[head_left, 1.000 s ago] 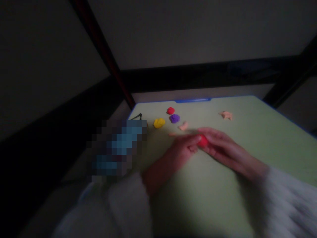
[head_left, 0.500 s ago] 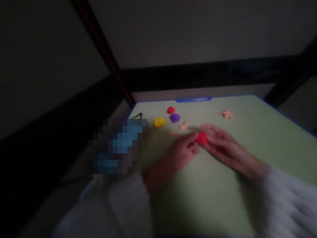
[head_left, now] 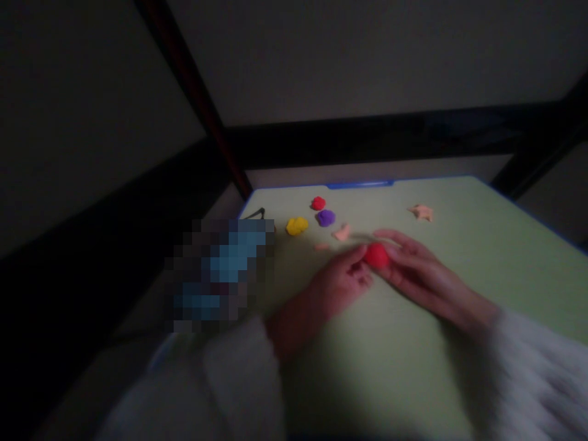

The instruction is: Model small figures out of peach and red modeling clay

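Observation:
A lump of red modelling clay is held between my two hands above the near middle of the table. My left hand pinches its left side with thumb and forefinger, the other fingers curled under. From the right, my right hand grips the same lump between thumb and fingers. Just beyond my hands lie a curved peach clay piece and a small thin peach strip. Farther back are a yellow clay lump, a purple lump and a smaller red lump.
A star-like peach clay piece lies at the back right of the pale green table, which has a blue edge. A blurred-out blue object with a dark strap is at the left side. A wall stands behind.
The red lump in my hands looks slightly rounder and shows more of its surface. My left fingers have loosened a little. The other clay pieces stay where they were.

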Available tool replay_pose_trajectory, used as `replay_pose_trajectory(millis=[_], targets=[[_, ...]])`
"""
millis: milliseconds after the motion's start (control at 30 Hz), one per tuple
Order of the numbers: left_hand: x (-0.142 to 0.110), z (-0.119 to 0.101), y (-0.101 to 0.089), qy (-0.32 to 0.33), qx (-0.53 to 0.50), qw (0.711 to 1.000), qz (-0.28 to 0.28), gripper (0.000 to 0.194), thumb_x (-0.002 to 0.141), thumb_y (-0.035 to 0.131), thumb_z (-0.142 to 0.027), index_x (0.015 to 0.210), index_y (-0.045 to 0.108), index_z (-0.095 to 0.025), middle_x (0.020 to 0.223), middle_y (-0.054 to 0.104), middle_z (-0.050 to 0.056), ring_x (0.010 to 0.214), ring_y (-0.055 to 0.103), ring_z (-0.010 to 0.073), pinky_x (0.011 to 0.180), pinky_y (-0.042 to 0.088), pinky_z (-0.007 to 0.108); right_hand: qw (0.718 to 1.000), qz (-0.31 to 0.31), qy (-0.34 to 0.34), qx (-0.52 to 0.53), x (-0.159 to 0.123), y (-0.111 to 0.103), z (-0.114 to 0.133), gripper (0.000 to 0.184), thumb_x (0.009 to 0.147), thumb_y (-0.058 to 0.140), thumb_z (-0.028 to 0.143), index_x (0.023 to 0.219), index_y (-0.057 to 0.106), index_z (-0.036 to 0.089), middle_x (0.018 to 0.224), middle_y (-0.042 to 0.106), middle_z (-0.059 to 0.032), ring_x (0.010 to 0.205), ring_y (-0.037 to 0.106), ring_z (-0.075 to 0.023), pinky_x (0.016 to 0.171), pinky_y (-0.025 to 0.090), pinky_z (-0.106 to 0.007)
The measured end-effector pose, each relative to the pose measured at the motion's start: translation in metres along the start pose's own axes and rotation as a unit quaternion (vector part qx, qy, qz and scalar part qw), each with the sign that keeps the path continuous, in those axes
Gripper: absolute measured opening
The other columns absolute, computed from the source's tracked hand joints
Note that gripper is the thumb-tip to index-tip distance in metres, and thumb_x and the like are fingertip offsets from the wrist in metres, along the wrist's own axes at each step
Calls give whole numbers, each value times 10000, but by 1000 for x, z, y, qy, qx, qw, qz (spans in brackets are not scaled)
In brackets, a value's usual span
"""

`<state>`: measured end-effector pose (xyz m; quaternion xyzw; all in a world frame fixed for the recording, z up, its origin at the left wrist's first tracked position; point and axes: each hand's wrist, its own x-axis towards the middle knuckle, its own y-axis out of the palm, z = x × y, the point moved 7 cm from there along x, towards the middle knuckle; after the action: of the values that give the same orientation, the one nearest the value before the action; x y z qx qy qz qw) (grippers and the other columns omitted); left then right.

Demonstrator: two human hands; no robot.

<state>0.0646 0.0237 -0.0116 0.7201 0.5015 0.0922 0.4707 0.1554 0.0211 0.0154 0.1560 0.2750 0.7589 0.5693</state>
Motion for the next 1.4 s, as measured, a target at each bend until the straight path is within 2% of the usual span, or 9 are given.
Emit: replay_pose_trajectory(millis=[167, 400, 633, 833, 1067, 1300, 1400], targets=[[0, -3, 0, 12, 42, 999, -4, 102, 697, 642, -189, 718, 546, -162, 674, 492, -36, 518, 332, 51, 549, 307, 222, 1000, 25, 11, -7, 1, 4, -2, 244, 691, 713, 146, 922, 669, 212, 796, 702, 21, 704, 654, -72, 671, 530, -145], [-2, -2, 7, 54, 107, 989, 89, 87, 711, 637, -252, 732, 591, -182, 691, 535, -20, 600, 447, 84, 611, 345, 247, 1000, 10, 6, -23, 2, -1, -2, 216, 709, 712, 177, 914, 667, 223, 830, 704, 29, 698, 646, -57, 643, 523, -121], [-1, -6, 7, 56, 65, 995, 46, 66, 700, 638, -195, 714, 581, -165, 709, 544, -16, 620, 450, 80, 627, 347, 236, 1000, 11, 11, 1, 0, -1, -3, 274, 696, 716, 139, 947, 647, 224, 819, 710, 27, 726, 659, -66, 706, 523, -150], [-2, -7, 9, 57, 97, 993, 42, 76, 656, 666, -140, 698, 607, -164, 758, 586, -2, 682, 486, 94, 659, 345, 246, 999, 19, 15, -23, 1, 1, -3, 251, 711, 708, 153, 942, 645, 229, 798, 704, 39, 703, 651, -54, 682, 520, -134], [-1, -6, 8, 63, 81, 994, 41, 54, 674, 653, -114, 677, 606, -140, 729, 583, -1, 632, 478, 75, 616, 349, 222, 1000, 3, 17, -19, 1, 0, -6, 241, 694, 715, 145, 916, 651, 214, 822, 704, 22, 709, 654, -68, 662, 532, -139], [1, -3, 1, 17, -7, 1000, -10, 165, 694, 676, -198, 661, 525, -141, 619, 470, -56, 486, 353, 25, 526, 307, 183, 1000, -2, 14, -12, 2, -2, -4, 246, 675, 730, 151, 904, 657, 207, 817, 705, 22, 728, 661, -74, 691, 538, -148], [1, -4, 2, 28, 28, 999, 8, 95, 705, 654, -149, 694, 559, -140, 666, 520, -38, 509, 384, 34, 536, 309, 195, 1000, 3, 20, -22, 2, -2, -5, 245, 682, 727, 163, 913, 659, 209, 797, 703, 27, 703, 658, -66, 673, 533, -135]])
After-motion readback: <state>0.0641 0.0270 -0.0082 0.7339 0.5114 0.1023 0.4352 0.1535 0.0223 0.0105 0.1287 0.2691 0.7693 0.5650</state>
